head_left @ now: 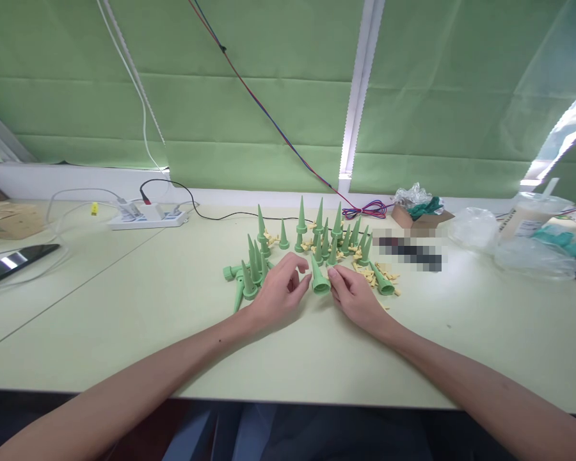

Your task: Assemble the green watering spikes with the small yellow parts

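Note:
A green cone [319,279] with its open base toward me is between my hands. My right hand [354,296] has its thumb and fingers pinched at the cone's right side; what lies between the fingertips is too small to tell. To the cone's left, my left hand [285,285] is curled with a gap between thumb and fingers, and nothing shows in it. Several green cones stand behind the hands, with small yellow pieces [365,272] scattered among them. Another cone [383,282] lies tilted to the right of my right hand.
A power strip [148,219] and a dark tablet [16,264] are on the left of the table [125,346]. Toward the back right are an open cardboard box [425,224], clear plastic bags [532,257] and a cup [528,221]. Coiled wires [365,209] lie at the back.

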The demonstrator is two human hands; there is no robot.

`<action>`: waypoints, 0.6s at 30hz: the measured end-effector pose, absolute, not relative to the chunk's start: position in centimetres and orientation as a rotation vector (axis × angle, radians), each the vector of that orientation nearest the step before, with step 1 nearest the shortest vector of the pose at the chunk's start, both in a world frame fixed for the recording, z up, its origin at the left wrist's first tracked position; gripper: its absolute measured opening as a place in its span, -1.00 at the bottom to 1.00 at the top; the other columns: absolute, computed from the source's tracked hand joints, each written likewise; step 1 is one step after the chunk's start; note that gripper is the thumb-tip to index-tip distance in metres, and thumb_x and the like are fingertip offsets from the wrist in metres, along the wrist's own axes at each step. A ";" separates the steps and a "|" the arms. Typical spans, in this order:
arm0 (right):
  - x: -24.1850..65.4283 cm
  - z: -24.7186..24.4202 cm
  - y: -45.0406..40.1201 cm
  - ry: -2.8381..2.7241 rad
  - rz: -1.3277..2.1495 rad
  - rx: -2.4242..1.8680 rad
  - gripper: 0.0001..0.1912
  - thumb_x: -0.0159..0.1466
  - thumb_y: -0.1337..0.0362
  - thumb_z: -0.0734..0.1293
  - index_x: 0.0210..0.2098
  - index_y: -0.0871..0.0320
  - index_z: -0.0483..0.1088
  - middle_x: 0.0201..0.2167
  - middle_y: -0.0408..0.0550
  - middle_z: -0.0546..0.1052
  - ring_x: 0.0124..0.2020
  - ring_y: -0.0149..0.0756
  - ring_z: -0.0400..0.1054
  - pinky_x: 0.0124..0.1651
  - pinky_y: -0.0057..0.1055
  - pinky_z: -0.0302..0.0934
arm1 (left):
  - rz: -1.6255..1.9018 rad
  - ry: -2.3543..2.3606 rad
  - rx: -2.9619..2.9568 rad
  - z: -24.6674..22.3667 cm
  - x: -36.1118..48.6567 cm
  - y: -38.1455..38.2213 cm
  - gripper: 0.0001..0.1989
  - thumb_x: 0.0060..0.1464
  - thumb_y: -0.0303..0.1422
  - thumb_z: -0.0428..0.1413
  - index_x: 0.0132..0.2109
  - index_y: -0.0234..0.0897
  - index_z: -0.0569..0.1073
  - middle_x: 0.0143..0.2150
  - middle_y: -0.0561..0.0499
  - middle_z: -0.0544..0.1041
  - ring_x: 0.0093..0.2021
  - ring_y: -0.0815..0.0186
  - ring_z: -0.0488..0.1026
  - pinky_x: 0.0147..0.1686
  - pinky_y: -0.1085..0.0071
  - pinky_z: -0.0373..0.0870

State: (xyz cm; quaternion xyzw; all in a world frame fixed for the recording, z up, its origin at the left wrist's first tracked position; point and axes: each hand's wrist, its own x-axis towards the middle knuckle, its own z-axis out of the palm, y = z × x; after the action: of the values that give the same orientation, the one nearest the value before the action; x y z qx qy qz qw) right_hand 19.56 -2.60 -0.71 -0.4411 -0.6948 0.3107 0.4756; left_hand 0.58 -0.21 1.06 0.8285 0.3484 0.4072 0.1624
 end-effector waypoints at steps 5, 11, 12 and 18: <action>19.7 -0.2 -2.8 -1.744 0.647 -1.102 -0.60 0.44 0.08 0.09 -0.50 0.10 0.13 -0.59 -0.21 0.22 -0.53 -0.38 0.10 -0.40 -0.41 0.03 | 0.908 0.991 1.961 2.0 0.8 -0.6 -0.61 0.30 -0.10 -0.10 -0.38 -0.27 0.31 -0.60 0.13 0.31 -0.63 0.44 0.26 -0.58 0.50 0.22; 19.7 0.0 -3.0 -1.866 0.610 -1.115 -0.61 0.44 0.12 0.09 -0.50 0.11 0.11 -0.58 -0.22 0.22 -0.52 -0.37 0.10 -0.39 -0.41 0.00 | 0.733 0.916 1.725 2.0 0.9 -1.0 -0.56 0.22 0.04 -0.03 -0.34 -0.26 0.33 -0.69 0.14 0.36 -0.72 0.45 0.22 -0.66 0.52 0.13; 19.7 0.0 -2.9 -1.875 0.611 -1.119 -0.62 0.44 0.13 0.09 -0.50 0.11 0.10 -0.58 -0.22 0.21 -0.52 -0.37 0.09 -0.39 -0.41 -0.01 | 0.722 0.915 1.723 2.0 0.9 -1.0 -0.57 0.21 0.04 -0.01 -0.33 -0.26 0.34 -0.68 0.14 0.37 -0.72 0.45 0.22 -0.66 0.53 0.13; 19.8 -0.3 -2.8 -1.892 0.600 -1.129 -0.63 0.44 0.13 0.09 -0.49 0.10 0.06 -0.58 -0.23 0.20 -0.53 -0.37 0.07 -0.41 -0.41 -0.02 | 0.719 0.899 1.840 2.0 0.7 -0.9 -0.61 0.22 -0.01 0.01 -0.34 -0.26 0.31 -0.67 0.16 0.31 -0.69 0.46 0.22 -0.64 0.54 0.16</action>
State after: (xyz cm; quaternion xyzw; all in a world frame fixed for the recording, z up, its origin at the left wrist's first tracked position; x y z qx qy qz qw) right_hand 19.83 -2.79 -0.30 -0.4496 -0.7535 0.2390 0.4159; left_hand 0.66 -0.86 2.02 0.7498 0.3665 0.2928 0.4666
